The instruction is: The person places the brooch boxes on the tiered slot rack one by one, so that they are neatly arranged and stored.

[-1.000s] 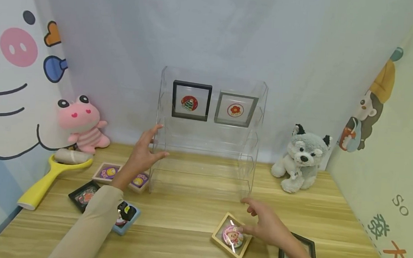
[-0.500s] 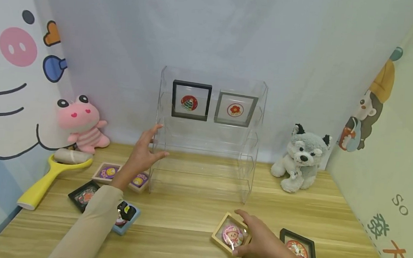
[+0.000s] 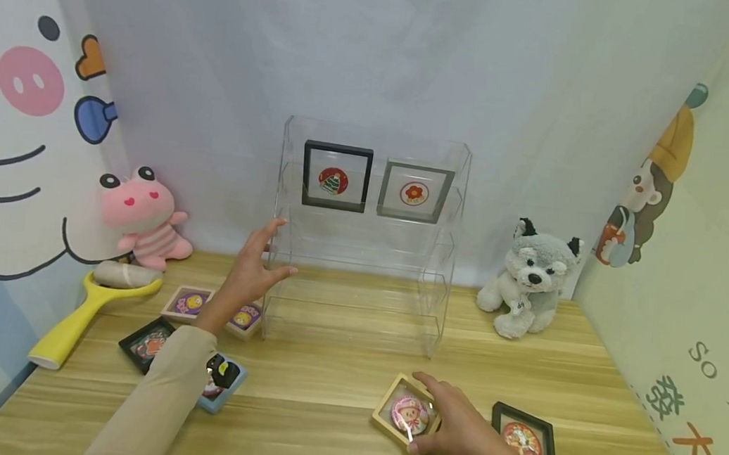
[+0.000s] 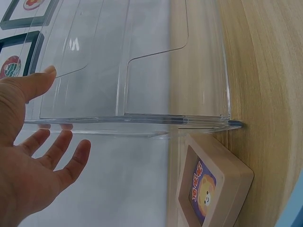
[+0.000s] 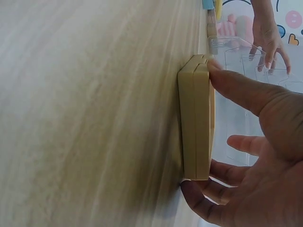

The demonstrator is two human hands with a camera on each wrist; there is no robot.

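Note:
My right hand [image 3: 457,424] grips a small light-wood display frame [image 3: 391,416] lying on the table. Inside the frame is a pink round badge with a bear-like face [image 3: 409,414]. In the right wrist view the thumb touches one end of the wooden frame [image 5: 195,118] and curled fingers are at the other end. My left hand [image 3: 252,265] is at the left side of a clear acrylic tiered rack [image 3: 353,304]. In the left wrist view its thumb and loosely spread fingers straddle the rack's side panel. A black frame [image 3: 336,204] and a grey frame [image 3: 414,217] stand high on the rack.
A black frame [image 3: 523,443] lies right of my right hand. Around the left forearm lie wooden frames [image 3: 188,303], a black frame [image 3: 148,345] and a blue frame [image 3: 226,387]. A yellow-handled roller [image 3: 81,320], pink plush [image 3: 149,219] and grey plush dog [image 3: 532,278] stand farther out.
My right hand has drawn back from near the rack's lower right corner and closed round the wooden frame, uncovering the black frame beside it. The left hand has stayed still.

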